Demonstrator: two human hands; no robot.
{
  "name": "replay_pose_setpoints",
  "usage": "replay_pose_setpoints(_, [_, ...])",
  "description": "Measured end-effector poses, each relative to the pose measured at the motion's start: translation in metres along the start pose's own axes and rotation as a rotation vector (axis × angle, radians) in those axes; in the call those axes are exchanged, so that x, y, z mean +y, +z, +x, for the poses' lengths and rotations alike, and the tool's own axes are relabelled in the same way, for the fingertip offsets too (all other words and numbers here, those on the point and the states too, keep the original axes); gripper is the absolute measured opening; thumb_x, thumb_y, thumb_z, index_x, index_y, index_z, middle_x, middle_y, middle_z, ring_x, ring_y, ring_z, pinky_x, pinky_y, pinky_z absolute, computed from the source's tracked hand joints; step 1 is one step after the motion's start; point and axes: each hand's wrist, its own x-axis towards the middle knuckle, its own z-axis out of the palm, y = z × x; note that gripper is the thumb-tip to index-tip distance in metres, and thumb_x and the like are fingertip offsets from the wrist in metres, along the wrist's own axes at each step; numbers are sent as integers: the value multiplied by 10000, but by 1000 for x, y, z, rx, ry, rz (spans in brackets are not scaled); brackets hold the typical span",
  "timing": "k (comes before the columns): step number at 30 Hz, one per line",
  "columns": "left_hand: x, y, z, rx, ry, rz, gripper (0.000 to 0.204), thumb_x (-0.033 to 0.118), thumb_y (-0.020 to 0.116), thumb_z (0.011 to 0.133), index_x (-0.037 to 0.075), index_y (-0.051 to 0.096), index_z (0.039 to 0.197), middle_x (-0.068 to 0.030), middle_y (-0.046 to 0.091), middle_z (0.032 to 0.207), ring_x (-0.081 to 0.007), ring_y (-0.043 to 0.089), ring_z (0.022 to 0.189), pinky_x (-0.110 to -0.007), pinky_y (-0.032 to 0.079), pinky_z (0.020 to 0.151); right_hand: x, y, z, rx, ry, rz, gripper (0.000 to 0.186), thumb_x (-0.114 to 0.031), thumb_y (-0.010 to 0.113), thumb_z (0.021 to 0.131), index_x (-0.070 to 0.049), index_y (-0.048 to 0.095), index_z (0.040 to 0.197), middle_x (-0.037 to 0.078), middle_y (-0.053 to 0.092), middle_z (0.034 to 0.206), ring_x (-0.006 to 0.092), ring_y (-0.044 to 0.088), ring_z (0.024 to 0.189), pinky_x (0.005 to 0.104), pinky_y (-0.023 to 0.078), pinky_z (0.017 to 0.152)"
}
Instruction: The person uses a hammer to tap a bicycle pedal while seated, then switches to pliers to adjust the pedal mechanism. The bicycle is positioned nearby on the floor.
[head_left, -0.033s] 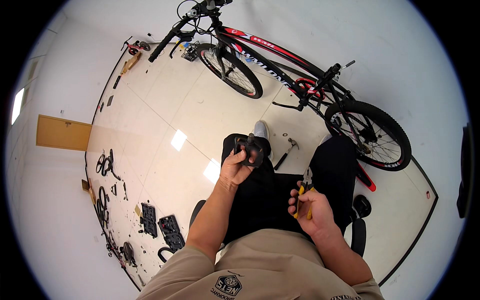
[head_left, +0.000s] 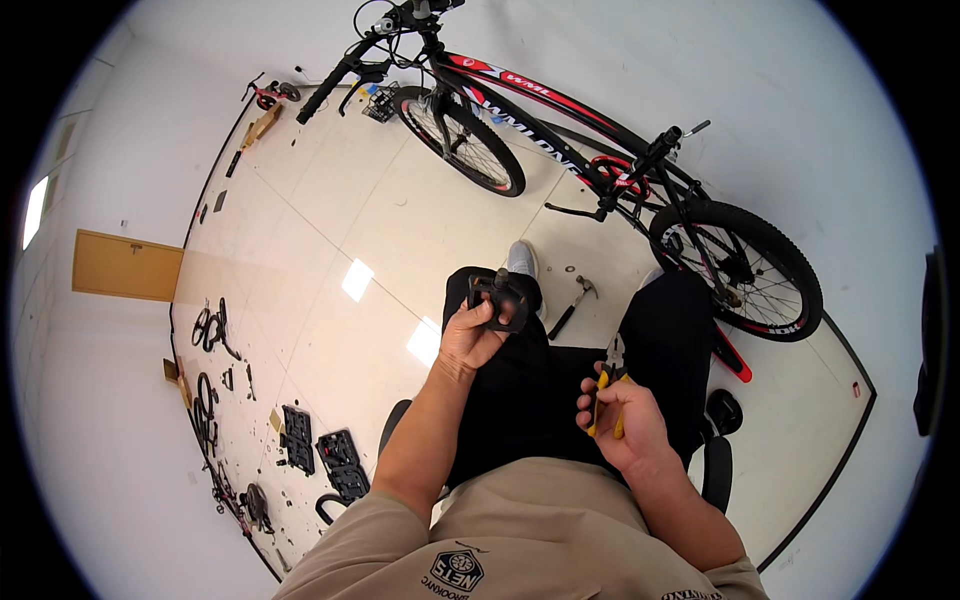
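Observation:
My left hand is closed around a black bicycle pedal, its threaded axle pointing away from me above my left thigh. In my right hand is a pair of pliers with yellow and black handles, the metal jaws facing away from me. The pliers are apart from the pedal. A claw hammer lies on the floor between my feet, with a small ring just beyond its head.
A black and red bicycle stands ahead against the white wall; a crank arm without a pedal points toward the left. Toolboxes lie open at the left. A red and black fender-like part and a black saddle-like part lie right.

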Motion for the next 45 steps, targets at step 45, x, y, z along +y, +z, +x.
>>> replay_pose_setpoints(45, [-2,-14,-1,-47,-65,28,351,126,792,813,68,689,1144,-102,711,1034,-230,645,876,-536,448,1013,-2,6,-5,32,28,-32,365,27,483,844,-90,490,1189,104,619,1014,226,603,820,394,505,698])
